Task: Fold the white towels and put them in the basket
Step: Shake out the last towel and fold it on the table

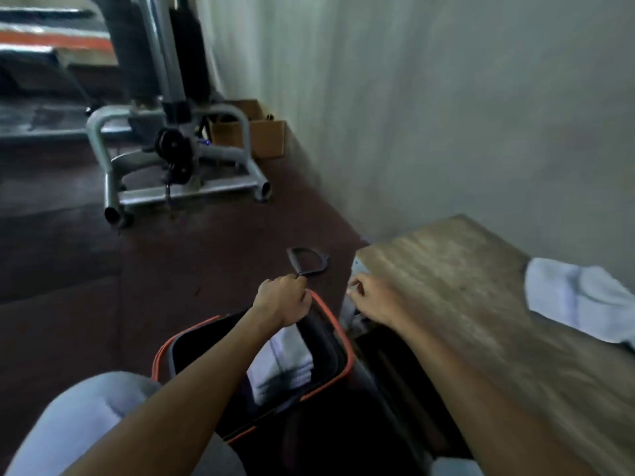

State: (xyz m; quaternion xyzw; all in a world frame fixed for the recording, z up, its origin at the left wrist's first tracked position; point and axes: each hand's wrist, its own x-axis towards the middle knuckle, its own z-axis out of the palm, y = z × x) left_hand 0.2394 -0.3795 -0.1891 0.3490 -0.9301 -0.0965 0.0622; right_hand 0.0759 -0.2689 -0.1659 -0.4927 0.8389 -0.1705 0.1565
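Observation:
A black basket with an orange rim (pixel 338 365) stands on the floor between my knees, and a folded white towel (pixel 285 362) lies inside it. My left hand (pixel 283 298) is curled over the basket's far rim, gripping its dark handle. At the near left corner of the wooden table (pixel 457 286), my right hand (pixel 369 298) hovers with bent fingers; the blur hides whether it holds anything. A crumpled white towel (pixel 580 297) lies on the table at the right edge of the view.
A grey metal exercise machine (pixel 178 159) stands on the dark red floor ahead. Cardboard boxes (pixel 264 135) sit behind it against the wall. The wall runs along the table's far side. My knees in light trousers (pixel 82 417) are at the bottom left.

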